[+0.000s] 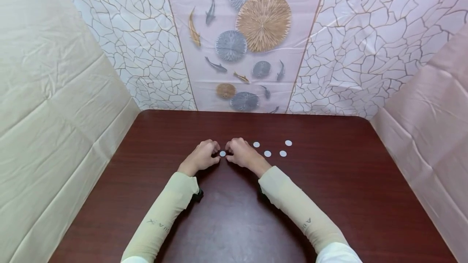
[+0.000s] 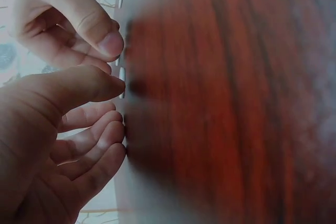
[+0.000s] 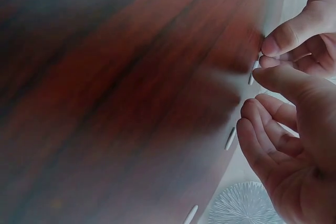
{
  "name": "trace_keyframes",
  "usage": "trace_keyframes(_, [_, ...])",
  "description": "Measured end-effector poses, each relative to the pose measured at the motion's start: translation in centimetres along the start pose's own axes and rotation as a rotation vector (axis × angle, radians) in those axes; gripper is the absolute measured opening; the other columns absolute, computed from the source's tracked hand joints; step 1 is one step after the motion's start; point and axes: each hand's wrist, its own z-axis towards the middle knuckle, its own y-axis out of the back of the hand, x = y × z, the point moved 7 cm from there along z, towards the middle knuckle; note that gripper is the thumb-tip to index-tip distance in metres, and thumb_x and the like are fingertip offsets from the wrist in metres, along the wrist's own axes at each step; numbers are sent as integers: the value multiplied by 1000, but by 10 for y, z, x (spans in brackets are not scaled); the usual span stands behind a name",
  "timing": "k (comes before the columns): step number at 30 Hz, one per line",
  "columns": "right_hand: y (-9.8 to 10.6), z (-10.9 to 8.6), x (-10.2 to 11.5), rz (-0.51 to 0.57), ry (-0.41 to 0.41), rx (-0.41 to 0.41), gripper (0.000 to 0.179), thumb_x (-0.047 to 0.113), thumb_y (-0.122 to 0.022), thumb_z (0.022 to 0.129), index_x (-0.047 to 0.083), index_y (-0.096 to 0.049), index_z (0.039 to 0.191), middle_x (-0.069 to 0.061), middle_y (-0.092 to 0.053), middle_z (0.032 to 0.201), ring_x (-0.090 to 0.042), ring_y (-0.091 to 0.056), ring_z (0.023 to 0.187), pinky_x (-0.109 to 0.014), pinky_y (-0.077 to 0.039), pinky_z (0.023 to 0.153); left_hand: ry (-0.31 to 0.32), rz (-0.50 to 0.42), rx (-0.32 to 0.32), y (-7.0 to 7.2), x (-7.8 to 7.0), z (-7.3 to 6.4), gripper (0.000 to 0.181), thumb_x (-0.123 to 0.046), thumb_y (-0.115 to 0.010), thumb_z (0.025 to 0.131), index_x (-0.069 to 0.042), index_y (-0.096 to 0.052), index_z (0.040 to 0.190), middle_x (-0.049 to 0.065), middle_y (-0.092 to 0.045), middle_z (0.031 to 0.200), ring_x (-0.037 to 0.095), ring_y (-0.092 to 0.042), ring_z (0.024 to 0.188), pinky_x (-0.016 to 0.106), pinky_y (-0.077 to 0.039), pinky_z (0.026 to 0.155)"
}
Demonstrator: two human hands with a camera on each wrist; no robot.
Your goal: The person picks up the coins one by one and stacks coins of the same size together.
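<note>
A small white disc lies flat on the dark red wooden table, in the narrow gap between my two hands. My left hand sits to its left with fingers curled under. In the left wrist view its thumb points at the disc's edge. My right hand sits to the right, also curled, with its thumb close to the same disc. Neither hand is seen lifting or wrapping the disc.
Several more white discs lie just right of my right hand, among them one, another and a far one. Cloth walls enclose the table on the left, back and right. Both forearms wear pale sleeves.
</note>
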Motion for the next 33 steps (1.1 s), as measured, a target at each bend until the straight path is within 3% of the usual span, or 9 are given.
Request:
trace_keyframes(10, [-1, 14, -4, 10, -22, 84, 18, 13, -79, 94, 2, -77, 109, -10, -77, 105, -20, -74, 96, -32, -61, 83, 10, 29, 15, 1, -1, 8, 17, -12, -78, 94, -3, -72, 107, 10, -68, 102, 21, -67, 95, 36, -59, 87])
trace_keyframes(21, [2, 29, -3, -33, -61, 195, 15, 15, -79, 94, 5, -79, 106, -8, -77, 104, -21, -72, 95, -35, -61, 85, 22, -5, 24, 5, 4, 16, 10, -11, -77, 94, -5, -74, 102, 8, -75, 100, 20, -72, 97, 35, -60, 88])
trace_keyframes(33, [-2, 33, 0, -45, -67, 228, 5, 15, -81, 92, 11, -79, 92, -2, -75, 94, -17, -69, 83, -33, -58, 78, 9, -5, 63, 2, 0, 19, 5, -9, -77, 94, -7, -75, 98, 4, -76, 95, 17, -70, 90, 34, -59, 83])
